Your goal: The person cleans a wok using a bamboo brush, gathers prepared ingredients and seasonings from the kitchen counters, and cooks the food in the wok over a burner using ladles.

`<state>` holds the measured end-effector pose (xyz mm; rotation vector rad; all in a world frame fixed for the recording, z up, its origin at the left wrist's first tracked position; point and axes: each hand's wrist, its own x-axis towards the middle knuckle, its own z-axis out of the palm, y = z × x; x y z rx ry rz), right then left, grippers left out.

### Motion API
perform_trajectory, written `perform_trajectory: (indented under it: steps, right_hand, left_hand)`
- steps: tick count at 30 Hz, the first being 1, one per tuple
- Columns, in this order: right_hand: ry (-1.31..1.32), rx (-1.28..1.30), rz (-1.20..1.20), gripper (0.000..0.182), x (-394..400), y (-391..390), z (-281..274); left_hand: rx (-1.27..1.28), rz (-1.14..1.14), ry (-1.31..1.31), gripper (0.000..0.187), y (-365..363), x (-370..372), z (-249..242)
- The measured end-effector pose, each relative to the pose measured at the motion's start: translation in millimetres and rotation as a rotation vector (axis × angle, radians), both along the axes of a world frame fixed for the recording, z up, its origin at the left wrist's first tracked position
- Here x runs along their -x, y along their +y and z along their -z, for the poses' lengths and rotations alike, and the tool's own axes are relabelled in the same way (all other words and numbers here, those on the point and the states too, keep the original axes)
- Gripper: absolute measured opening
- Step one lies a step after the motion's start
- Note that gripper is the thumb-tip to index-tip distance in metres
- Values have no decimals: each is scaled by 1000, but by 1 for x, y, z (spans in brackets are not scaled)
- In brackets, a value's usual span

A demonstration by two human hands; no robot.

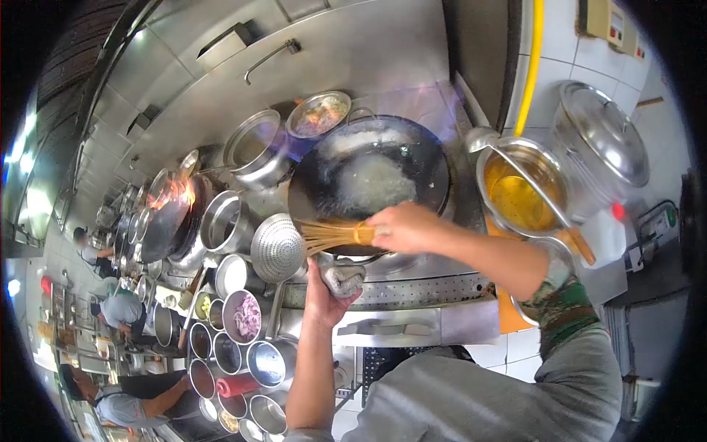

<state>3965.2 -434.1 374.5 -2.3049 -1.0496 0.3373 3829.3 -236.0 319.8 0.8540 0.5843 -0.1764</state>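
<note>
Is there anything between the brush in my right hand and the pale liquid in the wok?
Nothing visible: from the brush in your right hand, only bare wok leads to the pale liquid. Your left hand, with the cloth, is by the near rim, outside that path.

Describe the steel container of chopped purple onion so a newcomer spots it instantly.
Start at the big black wok. By its lower-left edge is the round, perforated steel strainer; below that in view stands the round steel container. Among its neighbours, it alone holds chopped purple onion.
</note>
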Motion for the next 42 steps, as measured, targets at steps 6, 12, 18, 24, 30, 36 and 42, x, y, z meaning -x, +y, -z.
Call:
perform_trajectory:
  steps: [6, 12, 18, 24, 30, 36, 42]
  right_hand:
    - [-178, 456, 30, 27, -36, -62, -65]
    - [-353, 692, 304, 20, -63, -42, -34]
    - [-349, 688, 420, 22, -60, -37, -72]
    - [-399, 676, 442, 27, -74, -26, -65]
    - [-412, 884, 274, 27, -41, -37, -51]
    - [-434, 305, 447, 35, -4, -85, -111]
    - [-69, -46, 715, 42, 71, -110, -163]
  left_hand:
    - [-53, 71, 56, 49, -1, -24, 15]
    - [3, 88, 47, 35, -3, -33, 23]
    - [156, 120, 44, 36, 8, -40, 26]
    - [251, 157, -7, 26, 12, -49, 56]
    - [331, 129, -74, 23, -3, -53, 73]
    - [242, -7, -106, 30, 3, 0, 25]
    - [330, -117, -146, 19, 43, -21, 11]
